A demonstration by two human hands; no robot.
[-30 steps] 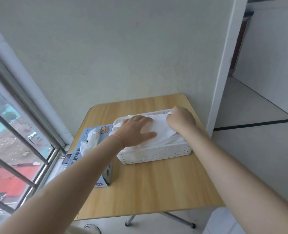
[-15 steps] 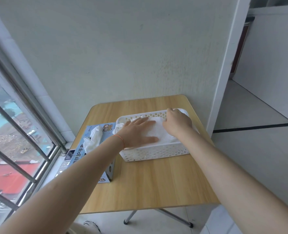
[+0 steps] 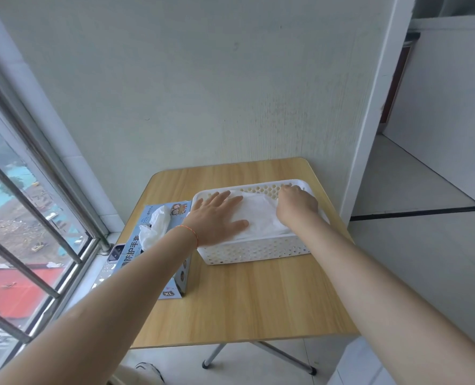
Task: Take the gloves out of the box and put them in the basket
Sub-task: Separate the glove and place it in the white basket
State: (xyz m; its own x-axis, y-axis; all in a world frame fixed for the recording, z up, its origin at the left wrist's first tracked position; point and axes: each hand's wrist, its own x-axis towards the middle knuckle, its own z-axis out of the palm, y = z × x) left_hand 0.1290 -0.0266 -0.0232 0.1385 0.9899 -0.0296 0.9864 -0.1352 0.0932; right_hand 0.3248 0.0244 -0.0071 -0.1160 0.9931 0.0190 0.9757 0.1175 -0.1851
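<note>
Basket: the white perforated basket (image 3: 254,250) sits on the wooden desk (image 3: 247,301), toward the desk's far right part, close to the wall.
Gloves in basket: a flat pile of thin white gloves (image 3: 258,218) lies inside the basket, filling most of its floor.
Left hand: the left hand (image 3: 216,219) lies flat on the left part of the gloves in the basket, fingers straight and spread; grip released, only pressing down. An orange cord circles the wrist.
Right hand: the right hand (image 3: 296,207) is at the basket's far right end, fingers curled down onto the gloves by the far wall; whether its grip pinches a glove cannot be told.
Box: the blue glove box (image 3: 175,276) stands just left of the basket, touching or nearly so, a white glove (image 3: 155,227) poking from its top opening.
Window: a barred window is left of the box.
</note>
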